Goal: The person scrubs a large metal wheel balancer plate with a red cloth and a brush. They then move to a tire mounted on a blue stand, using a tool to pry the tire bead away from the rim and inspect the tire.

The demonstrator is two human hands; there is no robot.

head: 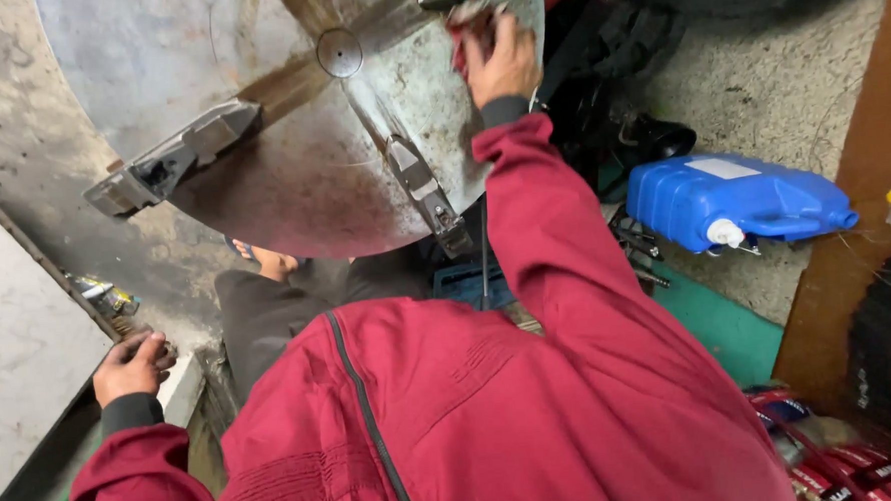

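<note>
A large round steel turntable (292,177) with metal clamp jaws (171,157) fills the upper left. My right hand (502,63) reaches up to its far right rim and presses a red rag (460,49) against the metal. My left hand (130,366) rests low at the left with fingers curled on a metal frame edge (186,382). Both arms wear a red jacket with dark cuffs.
A blue plastic jerrycan (734,200) lies on its side at the right. Dark tools and hoses (620,123) sit behind it. A green mat (719,324) covers part of the floor. Red-and-white items (855,463) lie at the bottom right. A small can (107,295) stands at the left.
</note>
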